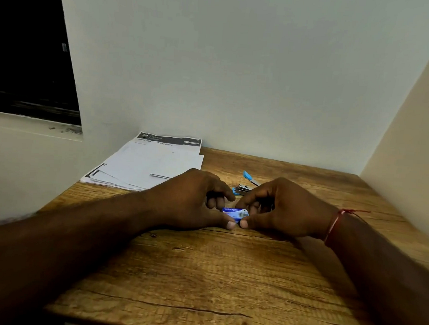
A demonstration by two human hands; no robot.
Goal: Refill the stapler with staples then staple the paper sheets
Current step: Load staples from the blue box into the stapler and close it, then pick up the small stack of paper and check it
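Observation:
A small blue staple box (pixel 235 213) sits between my two hands at the middle of the wooden table (pixel 202 273). My left hand (pixel 196 201) pinches its left end with thumb and fingers. My right hand (pixel 278 210) pinches its right end the same way. Just behind my hands lies the blue and metal stapler (pixel 245 186), swung open with its blue top raised; part of it is hidden by my fingers. A loose stack of paper sheets (pixel 148 166) lies at the table's back left corner.
A white wall stands close behind the table, and a beige wall runs along its right side. A dark window with a sill (pixel 24 125) is at the far left. A red thread band (pixel 334 225) circles my right wrist.

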